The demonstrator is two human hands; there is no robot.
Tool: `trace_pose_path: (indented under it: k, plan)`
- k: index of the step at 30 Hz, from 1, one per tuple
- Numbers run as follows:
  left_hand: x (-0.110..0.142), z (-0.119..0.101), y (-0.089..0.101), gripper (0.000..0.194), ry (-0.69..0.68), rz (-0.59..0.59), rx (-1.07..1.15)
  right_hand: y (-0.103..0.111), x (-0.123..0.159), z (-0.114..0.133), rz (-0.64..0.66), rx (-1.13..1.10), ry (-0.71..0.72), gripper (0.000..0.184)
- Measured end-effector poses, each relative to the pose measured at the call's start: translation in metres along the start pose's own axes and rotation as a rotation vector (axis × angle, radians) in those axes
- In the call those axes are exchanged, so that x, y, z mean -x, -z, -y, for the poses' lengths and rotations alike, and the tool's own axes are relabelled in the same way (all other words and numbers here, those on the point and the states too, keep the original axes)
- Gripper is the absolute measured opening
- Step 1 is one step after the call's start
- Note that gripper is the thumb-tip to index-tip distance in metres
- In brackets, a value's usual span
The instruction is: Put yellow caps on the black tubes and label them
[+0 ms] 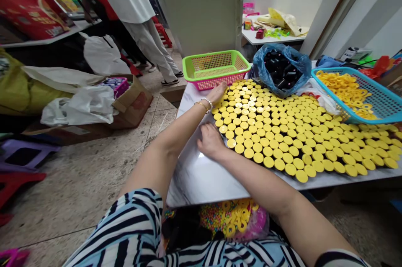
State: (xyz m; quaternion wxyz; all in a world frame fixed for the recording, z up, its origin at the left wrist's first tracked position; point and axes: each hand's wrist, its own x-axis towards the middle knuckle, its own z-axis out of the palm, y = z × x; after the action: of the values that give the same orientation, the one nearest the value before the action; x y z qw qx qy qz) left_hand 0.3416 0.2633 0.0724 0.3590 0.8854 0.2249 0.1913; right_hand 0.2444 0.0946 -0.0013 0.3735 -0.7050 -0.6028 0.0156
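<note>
Many round yellow-topped pieces (266, 124) stand packed side by side on the marble-patterned table (194, 179); dark sides show in the gaps. My left hand (218, 92), with bracelets at the wrist, lies along their far left edge, its fingers stretched out against the outer pieces. Nearer to me, my right hand (211, 140) rests on the table beside the left edge of the group. Its fingers are curled in, and nothing shows in them. Beyond my left hand sit a green basket (216, 75) and a pink one (220, 83), stacked.
A blue bag (259, 72) of black pieces and a blue basket (387, 103) of yellow rings stand at the back. Below the table edge is a bag of beads and rings (229, 219). Left are cardboard boxes (133, 99), stools (27, 154) and a standing person (135, 16).
</note>
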Motion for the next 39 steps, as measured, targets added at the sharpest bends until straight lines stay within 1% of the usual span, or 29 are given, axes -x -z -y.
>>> trace_pose_path:
  k: [2, 3, 4, 5, 6, 7, 8, 10, 11, 12, 13, 14, 16, 17, 19, 21, 22, 24, 26, 27, 29, 30, 31, 33, 36, 38, 39]
  plan:
    - [0.006, -0.003, 0.009, 0.085, 0.006, -0.017, -0.04, 0.0, 0.001, 0.001, 0.031, 0.016, 0.003, 0.041]
    - [0.015, -0.006, 0.014, 0.084, 0.005, -0.039, -0.048, 0.0, 0.001, 0.001, 0.059, 0.026, 0.002, 0.042]
    - [0.03, -0.011, 0.021, 0.081, -0.019, -0.065, -0.053, 0.0, 0.001, 0.002, 0.091, 0.037, -0.002, 0.044]
    - [0.051, -0.017, 0.027, 0.077, -0.063, -0.091, -0.061, 0.001, 0.001, 0.002, 0.123, 0.043, -0.011, 0.047]
    - [0.078, -0.026, 0.035, 0.072, -0.135, -0.111, -0.067, 0.001, 0.0, 0.002, 0.139, 0.039, -0.026, 0.051]
    - [0.11, -0.036, 0.042, 0.064, -0.221, -0.124, -0.072, 0.001, 0.0, 0.001, 0.134, 0.024, -0.057, 0.059]
    - [0.147, -0.049, 0.049, 0.057, -0.277, -0.148, -0.084, 0.0, -0.001, -0.001, 0.097, 0.001, -0.093, 0.065]
    - [0.229, -0.077, 0.061, 0.044, -0.368, -0.189, -0.109, -0.002, -0.002, -0.007, 0.036, -0.048, -0.107, 0.068]
    - [0.272, -0.09, 0.062, 0.037, -0.39, -0.207, -0.095, -0.004, -0.002, -0.01, 0.057, -0.059, -0.103, 0.067]
    - [0.315, -0.1, 0.06, 0.03, -0.381, -0.185, -0.074, -0.005, -0.002, -0.012, 0.1, -0.057, -0.087, 0.065]
    - [0.357, -0.107, 0.053, 0.024, -0.359, -0.141, -0.047, -0.006, -0.001, -0.014, 0.14, -0.047, -0.058, 0.061]
    - [0.398, -0.109, 0.042, 0.018, -0.344, -0.094, -0.013, -0.006, 0.001, -0.015, 0.172, -0.04, -0.02, 0.057]
    - [0.472, -0.102, 0.01, 0.012, -0.237, 0.022, -0.005, -0.004, 0.007, -0.012, 0.211, -0.03, 0.063, 0.048]
    - [0.504, -0.094, -0.008, 0.013, -0.175, 0.049, -0.03, -0.002, 0.011, -0.009, 0.228, -0.032, 0.101, 0.044]
    - [0.558, -0.076, -0.042, 0.019, -0.09, 0.115, -0.169, 0.005, 0.02, 0.004, 0.279, -0.041, 0.169, 0.038]
    - [0.597, -0.061, -0.068, 0.024, -0.068, 0.133, -0.319, 0.018, 0.032, 0.024, 0.321, -0.07, 0.246, 0.035]
    - [0.611, -0.056, -0.076, 0.027, -0.07, 0.135, -0.381, 0.028, 0.04, 0.037, 0.328, -0.099, 0.294, 0.034]
    - [0.63, -0.049, -0.082, 0.034, -0.088, 0.146, -0.466, 0.052, 0.062, 0.063, 0.317, -0.176, 0.399, 0.034]
    - [0.639, -0.045, -0.08, 0.037, -0.101, 0.187, -0.515, 0.081, 0.091, 0.085, 0.316, -0.261, 0.487, 0.035]
    - [0.642, -0.044, -0.077, 0.037, -0.109, 0.205, -0.526, 0.095, 0.109, 0.092, 0.339, -0.301, 0.52, 0.034]
    - [0.645, -0.044, -0.068, 0.036, -0.103, 0.242, -0.527, 0.117, 0.146, 0.096, 0.454, -0.368, 0.569, 0.032]
    - [0.647, -0.046, -0.062, 0.035, -0.091, 0.258, -0.518, 0.124, 0.165, 0.092, 0.526, -0.388, 0.569, 0.03]
    - [0.648, -0.048, -0.057, 0.035, -0.075, 0.275, -0.506, 0.128, 0.183, 0.085, 0.59, -0.39, 0.538, 0.028]
    - [0.648, -0.055, -0.046, 0.036, -0.035, 0.317, -0.47, 0.127, 0.218, 0.064, 0.641, -0.376, 0.424, 0.026]
    - [0.634, -0.066, -0.034, 0.03, 0.016, 0.383, -0.388, 0.115, 0.262, 0.03, 0.601, -0.326, 0.248, 0.025]
    - [0.612, -0.071, -0.034, 0.027, 0.062, 0.4, -0.336, 0.106, 0.282, 0.013, 0.58, -0.273, 0.197, 0.024]
    - [0.599, -0.072, -0.038, 0.029, 0.1, 0.389, -0.327, 0.104, 0.289, 0.008, 0.571, -0.24, 0.189, 0.024]
